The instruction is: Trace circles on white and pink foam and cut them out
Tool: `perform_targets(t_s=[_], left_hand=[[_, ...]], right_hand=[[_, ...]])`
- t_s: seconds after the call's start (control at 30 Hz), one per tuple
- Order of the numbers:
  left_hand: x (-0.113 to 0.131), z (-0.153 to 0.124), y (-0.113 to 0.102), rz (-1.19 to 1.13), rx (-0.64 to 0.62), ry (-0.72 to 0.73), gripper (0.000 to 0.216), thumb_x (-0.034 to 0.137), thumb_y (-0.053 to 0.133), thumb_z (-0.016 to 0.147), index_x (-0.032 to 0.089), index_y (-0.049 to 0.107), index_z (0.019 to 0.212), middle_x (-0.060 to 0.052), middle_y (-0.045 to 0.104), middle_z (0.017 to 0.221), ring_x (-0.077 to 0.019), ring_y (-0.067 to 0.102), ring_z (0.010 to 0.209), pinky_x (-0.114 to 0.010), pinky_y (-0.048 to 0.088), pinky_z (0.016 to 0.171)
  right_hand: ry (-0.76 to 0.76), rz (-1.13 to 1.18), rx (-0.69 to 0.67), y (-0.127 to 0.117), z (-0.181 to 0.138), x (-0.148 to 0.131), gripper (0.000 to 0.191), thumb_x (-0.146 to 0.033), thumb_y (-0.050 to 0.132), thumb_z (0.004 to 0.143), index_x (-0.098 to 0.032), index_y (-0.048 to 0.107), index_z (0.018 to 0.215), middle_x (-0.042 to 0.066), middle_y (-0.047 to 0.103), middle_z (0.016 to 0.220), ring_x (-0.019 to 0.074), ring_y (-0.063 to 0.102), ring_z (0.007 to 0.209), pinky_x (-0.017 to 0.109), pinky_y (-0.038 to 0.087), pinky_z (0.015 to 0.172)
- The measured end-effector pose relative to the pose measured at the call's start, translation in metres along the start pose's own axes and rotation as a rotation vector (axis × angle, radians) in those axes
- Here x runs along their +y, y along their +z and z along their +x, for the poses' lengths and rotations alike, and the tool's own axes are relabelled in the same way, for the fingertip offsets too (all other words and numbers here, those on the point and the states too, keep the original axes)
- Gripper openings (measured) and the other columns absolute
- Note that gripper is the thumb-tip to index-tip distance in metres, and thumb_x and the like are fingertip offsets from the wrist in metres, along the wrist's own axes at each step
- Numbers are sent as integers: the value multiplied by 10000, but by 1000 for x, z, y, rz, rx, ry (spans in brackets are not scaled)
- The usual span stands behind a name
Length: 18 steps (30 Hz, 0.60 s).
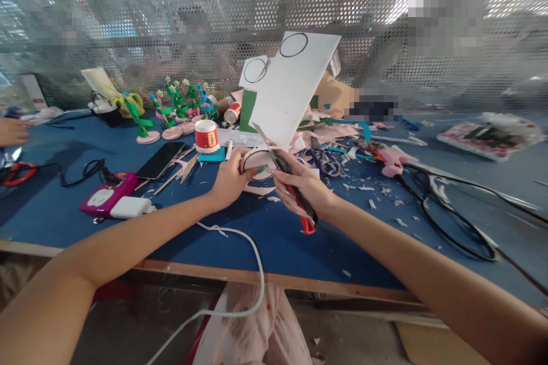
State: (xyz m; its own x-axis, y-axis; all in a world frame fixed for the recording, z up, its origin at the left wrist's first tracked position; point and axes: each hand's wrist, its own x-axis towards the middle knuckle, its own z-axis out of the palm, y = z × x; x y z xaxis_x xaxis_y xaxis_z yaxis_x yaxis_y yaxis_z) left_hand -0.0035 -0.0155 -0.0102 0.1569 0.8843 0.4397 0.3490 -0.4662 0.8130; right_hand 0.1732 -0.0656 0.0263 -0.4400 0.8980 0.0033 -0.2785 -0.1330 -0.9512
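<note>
My left hand [231, 179] pinches a piece of white card [259, 161] marked with a curved black outline. In my right hand [306, 185] is a pair of scissors [295, 179] with black and red handles. Their blades point up and away from me, right beside the card's edge. Just behind rises a large white sheet [285, 88] with a black circle drawn near its top; whether it joins the held piece I cannot tell. A smaller white piece [256, 71] with another drawn circle shows at its left.
Left of my hands are a red and white paper cup [206, 137], a phone [160, 161], a purple power strip [109, 194] and several paper plant models [173, 108]. Scraps and a pink glue gun [391, 161] lie right. A white cable [257, 256] crosses the table edge. Another person's hand [12, 131] is far left.
</note>
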Motion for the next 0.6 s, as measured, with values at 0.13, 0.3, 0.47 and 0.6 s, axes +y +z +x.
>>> perform_targets(t_s=[0.13,0.3,0.47,0.6], left_hand=[[-10,4,1,-61,113,-32,324,294,713,777,158,568,1033,-18,629,850,-154,599,739,-270,520,668],[-13,6,2,-160,89,-16,346,411,674,823,192,538,1055,-55,627,1008,-185,621,895,-284,576,702],[-10,5,4,-345,-20,-74,447,512,609,844,241,457,1166,-88,529,1234,-198,634,960,-279,622,630],[-10,5,4,-364,-29,-56,412,354,688,787,233,450,1101,-68,542,1154,-195,627,968,-292,638,675]], right_hand=[[28,25,31,-1,1,0,883,-170,562,842,-257,92,1585,-114,479,493,85,353,271,158,301,230],[46,63,3,-1,0,-1,864,-169,564,843,-272,119,1576,-117,462,510,75,319,277,152,273,232],[54,70,-7,-2,0,-1,828,-166,546,852,-275,144,1567,-117,451,514,73,308,276,152,276,231],[52,73,-19,-5,1,1,821,-178,539,856,-284,145,1568,-118,443,509,75,297,268,151,257,221]])
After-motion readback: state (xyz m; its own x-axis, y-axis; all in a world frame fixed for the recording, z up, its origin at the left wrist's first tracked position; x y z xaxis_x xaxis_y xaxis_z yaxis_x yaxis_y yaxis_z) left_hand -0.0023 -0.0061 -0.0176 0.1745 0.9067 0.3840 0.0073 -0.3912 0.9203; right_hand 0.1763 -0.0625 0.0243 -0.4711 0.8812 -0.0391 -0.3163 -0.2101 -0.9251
